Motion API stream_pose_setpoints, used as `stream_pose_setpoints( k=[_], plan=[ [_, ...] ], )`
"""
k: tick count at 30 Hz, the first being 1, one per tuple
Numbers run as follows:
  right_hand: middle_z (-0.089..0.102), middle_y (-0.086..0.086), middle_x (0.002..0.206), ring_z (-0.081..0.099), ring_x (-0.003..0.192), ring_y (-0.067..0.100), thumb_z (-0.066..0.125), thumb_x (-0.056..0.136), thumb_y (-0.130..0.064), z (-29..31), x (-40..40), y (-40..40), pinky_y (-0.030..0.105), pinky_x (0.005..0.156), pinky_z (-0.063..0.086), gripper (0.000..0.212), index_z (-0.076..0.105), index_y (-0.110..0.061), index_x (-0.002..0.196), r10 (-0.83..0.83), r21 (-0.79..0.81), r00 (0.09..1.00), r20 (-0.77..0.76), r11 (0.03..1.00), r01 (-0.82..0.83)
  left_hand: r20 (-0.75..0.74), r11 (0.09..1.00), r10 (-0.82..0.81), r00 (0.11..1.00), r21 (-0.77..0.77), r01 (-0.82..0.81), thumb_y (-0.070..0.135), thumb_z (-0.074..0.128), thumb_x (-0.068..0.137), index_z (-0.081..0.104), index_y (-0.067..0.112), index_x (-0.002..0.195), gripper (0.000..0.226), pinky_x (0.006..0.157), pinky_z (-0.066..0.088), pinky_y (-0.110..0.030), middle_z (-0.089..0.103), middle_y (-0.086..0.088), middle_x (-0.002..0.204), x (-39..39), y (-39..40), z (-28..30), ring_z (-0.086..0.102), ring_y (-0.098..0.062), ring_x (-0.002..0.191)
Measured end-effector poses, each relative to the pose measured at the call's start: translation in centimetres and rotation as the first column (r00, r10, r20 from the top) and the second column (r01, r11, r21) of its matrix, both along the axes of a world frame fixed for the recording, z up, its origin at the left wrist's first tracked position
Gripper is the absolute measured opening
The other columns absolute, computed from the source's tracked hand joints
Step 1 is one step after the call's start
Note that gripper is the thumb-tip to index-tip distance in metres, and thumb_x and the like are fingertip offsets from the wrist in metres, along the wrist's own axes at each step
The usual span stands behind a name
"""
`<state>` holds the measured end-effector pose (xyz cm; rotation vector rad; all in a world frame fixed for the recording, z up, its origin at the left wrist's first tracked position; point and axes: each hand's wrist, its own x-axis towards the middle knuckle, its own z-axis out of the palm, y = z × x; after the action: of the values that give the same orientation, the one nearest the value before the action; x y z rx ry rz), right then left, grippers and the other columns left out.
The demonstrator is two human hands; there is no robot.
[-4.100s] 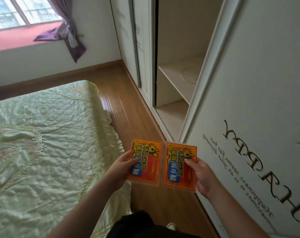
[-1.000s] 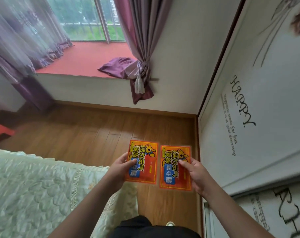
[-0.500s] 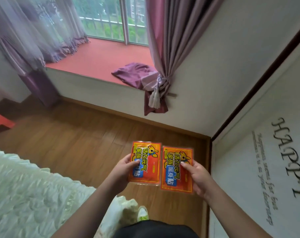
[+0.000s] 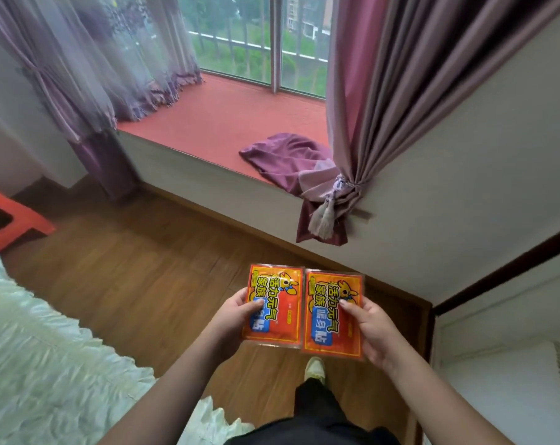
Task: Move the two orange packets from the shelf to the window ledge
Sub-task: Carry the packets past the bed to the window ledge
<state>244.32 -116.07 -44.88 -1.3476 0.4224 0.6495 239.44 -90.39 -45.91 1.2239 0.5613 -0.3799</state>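
Your left hand (image 4: 232, 313) pinches the left orange packet (image 4: 273, 306), thumb on top and fingers under it. Your right hand (image 4: 370, 329) grips the right orange packet (image 4: 333, 314) the same way, thumb pressed on its front. Both packets sit low in the middle of the frame, flat and side by side, with their inner edges touching or a little over each other. Each one is bright orange with big yellow letters, a blue patch and a small cartoon animal, sealed in a shiny clear edge.

Under the packets is the brown wooden floor (image 4: 137, 268), and one shoe (image 4: 315, 367) shows just below them. The red window ledge (image 4: 227, 123) lies higher up in the middle of the frame, well apart from the packets. A crumpled purple cloth (image 4: 281, 155) lies on the right part of the ledge. Beside it, a tied purple curtain (image 4: 378, 101) hangs down over the ledge's right end. Thin see-through curtains (image 4: 111, 59) fill the upper left. A pale quilted bed (image 4: 31, 364) is at the lower left, and a red stool (image 4: 12, 220) pokes in at the left edge. A white wardrobe door (image 4: 509, 348) stands at the lower right.
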Motion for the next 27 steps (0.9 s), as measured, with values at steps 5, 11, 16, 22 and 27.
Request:
stream_pose_setpoints(
  k=[5,11,16,22,27],
  plan=[
    [0.076,0.014,0.099,0.074,0.09,0.031,0.057,0.095,-0.016,-0.5,8.9,2.7,0.048,0.075,0.059,0.023,0.059,-0.011,0.118,0.08,0.047,0.997,-0.003,0.996,-0.08,0.0,0.996,0.067,0.998,0.059,-0.067,0.018,0.065,0.089,0.057,0.01,0.117,0.03,0.08,0.059,-0.043,0.075,-0.013,0.105,6.5,1.8,0.1,0.073,-0.029,0.094],
    [0.075,0.017,0.104,0.072,0.094,0.034,0.057,0.095,-0.015,0.1,18.4,5.3,0.05,0.077,0.059,0.024,0.06,-0.01,0.118,0.189,0.078,0.982,0.0,0.979,-0.188,0.031,0.977,0.19,0.981,0.093,-0.192,0.009,0.06,0.092,0.058,0.009,0.115,0.023,0.071,0.06,-0.039,0.076,-0.014,0.101,12.9,4.4,1.3,0.074,-0.028,0.086],
    [0.077,0.014,0.093,0.075,0.08,0.028,0.056,0.095,-0.011,0.0,22.4,8.9,0.043,0.064,0.061,0.018,0.061,-0.007,0.112,0.259,0.112,0.966,-0.007,0.96,-0.256,0.024,0.951,0.296,0.955,0.082,-0.297,0.003,0.055,0.093,0.058,0.008,0.112,0.021,0.061,0.06,-0.034,0.077,-0.011,0.092,15.4,7.0,1.2,0.075,-0.023,0.076],
    [0.076,0.015,0.1,0.073,0.09,0.033,0.06,0.093,-0.016,-0.9,26.4,15.1,0.053,0.079,0.058,0.02,0.062,-0.01,0.112,0.347,0.081,0.937,-0.035,0.936,-0.344,-0.013,0.917,0.395,0.919,0.069,-0.393,0.007,0.057,0.093,0.058,0.01,0.114,0.021,0.066,0.061,-0.038,0.076,-0.014,0.098,17.3,12.0,0.2,0.074,-0.026,0.082],
    [0.076,0.016,0.101,0.074,0.088,0.034,0.06,0.093,-0.015,-1.5,29.6,22.8,0.052,0.078,0.059,0.019,0.063,-0.01,0.111,0.409,0.043,0.912,-0.028,0.912,-0.408,-0.02,0.895,0.444,0.896,0.058,-0.442,0.009,0.056,0.094,0.058,0.011,0.112,0.018,0.067,0.062,-0.037,0.076,-0.013,0.098,19.1,18.3,-0.9,0.075,-0.025,0.083]
  ],
)
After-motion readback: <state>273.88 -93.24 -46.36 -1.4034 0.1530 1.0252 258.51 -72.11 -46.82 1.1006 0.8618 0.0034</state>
